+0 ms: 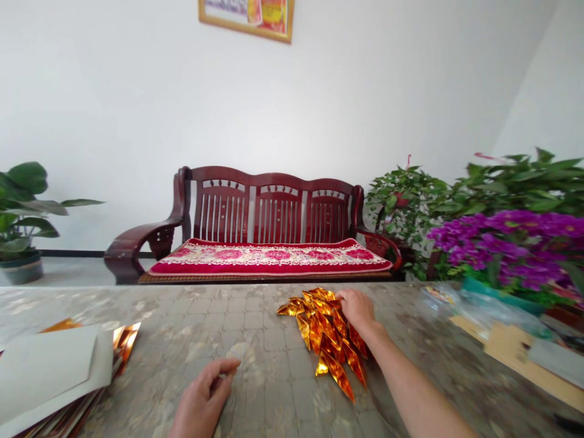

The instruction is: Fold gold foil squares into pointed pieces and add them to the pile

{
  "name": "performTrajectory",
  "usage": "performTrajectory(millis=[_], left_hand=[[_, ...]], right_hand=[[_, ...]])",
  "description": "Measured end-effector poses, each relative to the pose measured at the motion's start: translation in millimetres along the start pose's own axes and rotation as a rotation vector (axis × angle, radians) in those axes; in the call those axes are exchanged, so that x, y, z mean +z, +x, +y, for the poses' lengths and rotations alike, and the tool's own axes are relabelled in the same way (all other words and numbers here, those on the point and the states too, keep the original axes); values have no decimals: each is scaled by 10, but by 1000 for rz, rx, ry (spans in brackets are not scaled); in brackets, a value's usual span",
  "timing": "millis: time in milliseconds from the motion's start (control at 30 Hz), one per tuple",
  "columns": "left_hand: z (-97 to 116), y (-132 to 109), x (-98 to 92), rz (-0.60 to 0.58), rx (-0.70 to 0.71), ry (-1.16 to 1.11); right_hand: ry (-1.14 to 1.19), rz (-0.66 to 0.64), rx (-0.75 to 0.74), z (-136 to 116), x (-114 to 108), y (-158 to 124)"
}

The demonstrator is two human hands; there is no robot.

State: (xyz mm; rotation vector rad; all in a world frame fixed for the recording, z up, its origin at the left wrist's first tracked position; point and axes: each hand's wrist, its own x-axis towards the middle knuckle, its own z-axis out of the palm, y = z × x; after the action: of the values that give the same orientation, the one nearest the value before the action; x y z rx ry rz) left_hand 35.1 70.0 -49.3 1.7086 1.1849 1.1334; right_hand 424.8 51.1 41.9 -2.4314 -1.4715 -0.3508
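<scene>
Several shiny orange-gold folded foil pieces lie in a pile on the patterned table. At the pile's upper right edge is my right hand, its fingers bent down against the foil; the fingertips are hidden, so what they hold cannot be made out. My left hand rests low over the table, left of the pile, thumb and forefinger apart with nothing between them. To its left lies a stack of sheets, pale side up, with orange foil edges showing.
Purple flowers in a teal holder, clear plastic wrapping and cardboard pieces stand or lie at the table's right. Beyond the table is a dark red wooden bench with a red floral cover. A potted plant stands far left.
</scene>
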Motion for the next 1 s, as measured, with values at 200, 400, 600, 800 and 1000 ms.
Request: performTrajectory(millis=[200,400,600,800,1000], left_hand=[[-17,59,-83,-123,-3,27],[38,31,-94,-107,-8,49],[136,16,-122,-109,-12,117],[111,21,-125,-132,-30,112],[83,28,-131,-133,-24,110]], right_hand=[[54,11,14,25,13,-17],[172,51,50,30,-49,-71],[390,179,82,10,-207,-232],[647,287,-49,-397,-411,-673],[908,83,-419,-1179,-350,-1414]])
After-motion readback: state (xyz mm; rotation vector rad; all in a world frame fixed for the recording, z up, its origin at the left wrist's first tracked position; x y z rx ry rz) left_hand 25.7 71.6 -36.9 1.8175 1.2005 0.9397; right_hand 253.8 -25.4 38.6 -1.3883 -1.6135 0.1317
